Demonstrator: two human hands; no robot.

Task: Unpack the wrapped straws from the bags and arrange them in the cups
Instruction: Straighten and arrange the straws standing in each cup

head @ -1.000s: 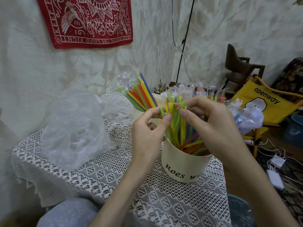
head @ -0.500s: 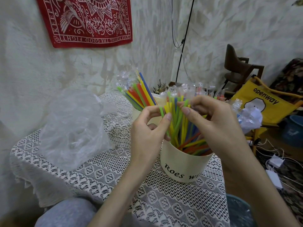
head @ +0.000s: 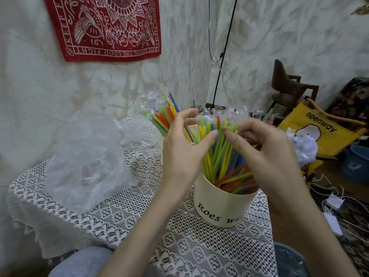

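A surface [head: 199,254] covered in white lace fills the lower middle, and a crumpled clear plastic bag [head: 85,156] lies on it at about 9 o'clock from the hands. At 3 o'clock, off the surface, stands a yellow chair [head: 323,132] printed "openway", with a brown chair [head: 287,90] behind it at 2 o'clock and a red wall cloth [head: 107,27] at 11 o'clock. A cream cup [head: 221,206] lettered "Roes" stands just below the hands, full of wrapped straws [head: 223,154] in yellow, green, red and blue that lean and fan out. A second bunch of straws [head: 161,114] rises at 11 o'clock, its holder hidden behind the left hand. The left hand [head: 183,150] has its grip curled about the straw tops, thumb pressed to them. The right hand [head: 265,152] likewise curls its grip round the upper straws, thumb tip against them.
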